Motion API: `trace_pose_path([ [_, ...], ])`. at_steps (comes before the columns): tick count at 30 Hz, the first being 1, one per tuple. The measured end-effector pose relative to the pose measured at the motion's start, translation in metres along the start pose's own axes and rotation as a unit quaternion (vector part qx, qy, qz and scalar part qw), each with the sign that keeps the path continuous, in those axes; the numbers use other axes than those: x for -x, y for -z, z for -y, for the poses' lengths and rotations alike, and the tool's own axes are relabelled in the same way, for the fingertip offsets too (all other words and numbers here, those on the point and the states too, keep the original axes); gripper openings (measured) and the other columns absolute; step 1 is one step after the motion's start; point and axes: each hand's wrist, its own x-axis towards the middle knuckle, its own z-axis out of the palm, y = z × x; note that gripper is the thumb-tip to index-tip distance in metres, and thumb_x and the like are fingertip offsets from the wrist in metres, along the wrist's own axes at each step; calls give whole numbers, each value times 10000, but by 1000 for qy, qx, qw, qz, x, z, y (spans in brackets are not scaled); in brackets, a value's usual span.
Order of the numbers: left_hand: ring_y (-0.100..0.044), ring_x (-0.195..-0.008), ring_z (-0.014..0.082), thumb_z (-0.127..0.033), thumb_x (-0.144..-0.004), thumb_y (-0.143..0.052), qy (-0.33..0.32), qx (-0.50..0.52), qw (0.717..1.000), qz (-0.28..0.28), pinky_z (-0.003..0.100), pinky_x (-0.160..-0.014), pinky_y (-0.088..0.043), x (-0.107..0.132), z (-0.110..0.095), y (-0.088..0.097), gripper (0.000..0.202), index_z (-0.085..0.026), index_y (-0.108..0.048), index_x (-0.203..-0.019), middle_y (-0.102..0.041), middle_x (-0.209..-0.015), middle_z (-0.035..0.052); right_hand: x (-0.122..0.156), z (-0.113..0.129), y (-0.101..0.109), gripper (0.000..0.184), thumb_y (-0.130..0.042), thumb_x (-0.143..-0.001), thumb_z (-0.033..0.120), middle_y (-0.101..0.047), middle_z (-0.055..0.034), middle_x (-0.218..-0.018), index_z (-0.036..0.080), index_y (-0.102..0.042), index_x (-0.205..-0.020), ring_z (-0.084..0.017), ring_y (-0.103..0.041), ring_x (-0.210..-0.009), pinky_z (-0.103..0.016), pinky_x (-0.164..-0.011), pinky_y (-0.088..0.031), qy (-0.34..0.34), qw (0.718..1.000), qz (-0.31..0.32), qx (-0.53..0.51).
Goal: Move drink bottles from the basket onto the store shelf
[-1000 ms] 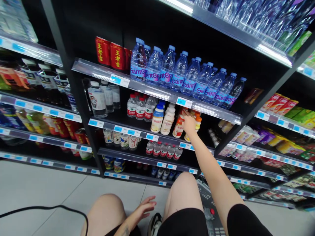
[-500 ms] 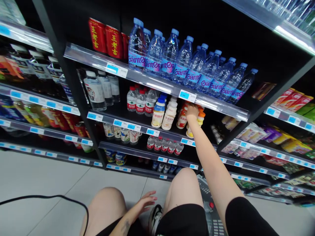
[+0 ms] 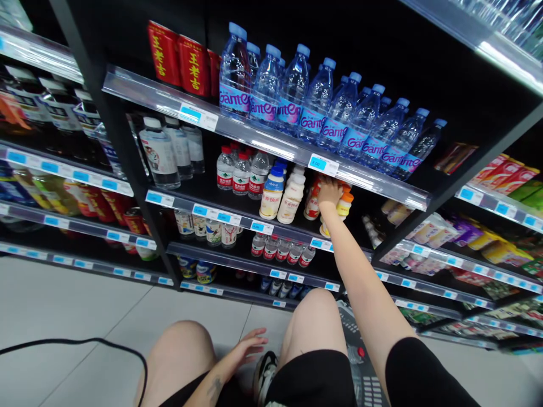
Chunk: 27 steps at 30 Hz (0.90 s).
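Note:
My right hand reaches into the middle shelf, over a group of small drink bottles. Beside its fingers is a bottle with a red label, and on its other side an orange-capped yellow bottle. The fingertips are largely hidden among the bottles, so a grip cannot be made out. White drink bottles and a blue-capped bottle stand just left of the hand. My left hand hangs between my knees, fingers stretched and apart, holding nothing.
Blue-capped water bottles and red cans line the shelf above. Small red-capped water bottles stand further left. A grey basket is on the floor by my right leg. A black cable crosses at lower left.
The view has shifted slightly. My right hand stays among the same bottles, and my left hand keeps its stretched pose.

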Motion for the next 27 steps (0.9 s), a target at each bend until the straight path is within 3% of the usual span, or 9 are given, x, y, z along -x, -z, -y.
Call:
trace_pose_path([
  [3,-595,-1291,331,-637,-528,-705,9,1,1000,-9,387,-979,-407,0,0,0,814,-283,-606,-1255,-706,-1312,102,29,3,1,555,-354,-1004,130,-530,-176,-1558,141,-514,-1536,-349,-372,-1504,-607,-1248,-218,22,999,-33,-4],
  [6,-594,-1289,320,-661,-533,-671,11,0,1000,-6,373,-956,-412,-1,0,2,823,-293,-598,-1266,-702,-1318,94,74,2,-6,677,-473,-973,238,-315,-188,-1691,126,-345,-1628,-353,-155,-1600,-586,-1278,-154,32,995,-93,-32],
  [9,-600,-1280,327,-666,-524,-667,12,-2,1000,-9,383,-951,-420,-5,2,5,807,-307,-603,-1245,-716,-1296,82,118,-6,-26,880,-539,-933,361,-99,-291,-1719,68,-144,-1662,-414,-64,-1605,-657,-1222,-227,-87,984,-128,-90],
  [11,-602,-1278,342,-671,-514,-669,14,-1,1000,-14,404,-963,-426,-8,5,7,822,-300,-601,-1244,-719,-1291,91,138,-16,-42,1038,-582,-894,462,-41,-365,-1692,17,-23,-1647,-457,-66,-1594,-694,-1170,-284,-171,967,-140,-130],
  [14,-597,-1292,362,-686,-530,-660,14,-1,1000,-9,440,-998,-427,-12,9,9,851,-275,-597,-1273,-705,-1321,125,151,-32,-58,1091,-573,-881,481,-123,-379,-1675,-3,57,-1629,-427,-224,-1573,-613,-1151,-379,-200,957,-121,-174],
  [18,-583,-1324,360,-708,-569,-628,10,-6,1000,1,447,-1051,-416,-14,11,9,871,-271,-578,-1320,-685,-1358,129,153,-52,-63,937,-490,-937,452,-406,-345,-1577,-23,-66,-1624,-381,-518,-1414,-492,-1102,-467,-204,958,-45,-199],
  [23,-568,-1346,369,-709,-586,-612,5,-8,1000,-1,470,-1088,-392,-16,11,8,858,-274,-572,-1324,-669,-1391,135,155,-65,-65,913,-561,-913,542,-525,-288,-1508,33,-230,-1596,-394,-612,-1301,-453,-1009,-520,-234,951,-28,-201],
  [27,-574,-1342,368,-699,-570,-619,14,-14,1000,-11,466,-1081,-396,-12,7,7,830,-290,-577,-1290,-670,-1393,130,152,-68,-63,896,-598,-901,571,-596,-253,-1442,71,-276,-1571,-393,-651,-1226,-459,-990,-531,-232,950,-31,-208],
])
